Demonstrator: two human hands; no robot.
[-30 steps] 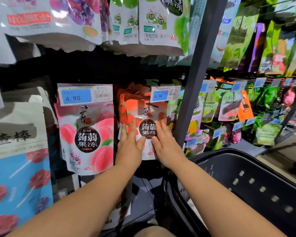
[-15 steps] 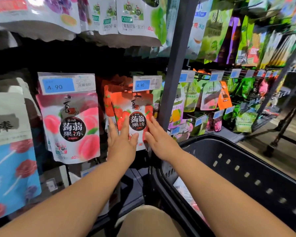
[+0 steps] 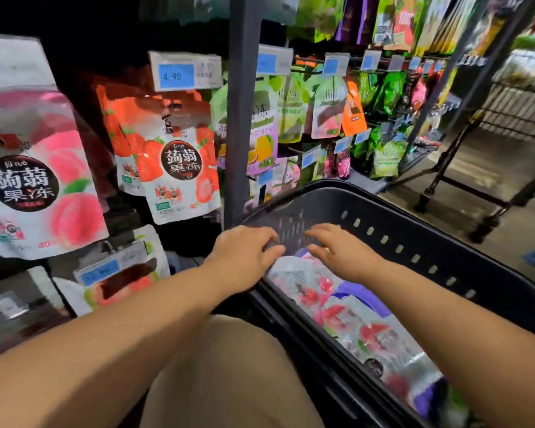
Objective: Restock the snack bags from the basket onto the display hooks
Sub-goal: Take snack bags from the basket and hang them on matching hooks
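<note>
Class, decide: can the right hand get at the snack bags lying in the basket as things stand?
Probably yes. The right hand is open just above the snack bags in the open-topped basket, with nothing between them.

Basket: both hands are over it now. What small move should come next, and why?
Probably lower both hands and grasp the topmost snack bag. The left hand and right hand hover open and empty over the black basket, where that bag lies uncovered; the strawberry jelly bags hang untouched.
</note>
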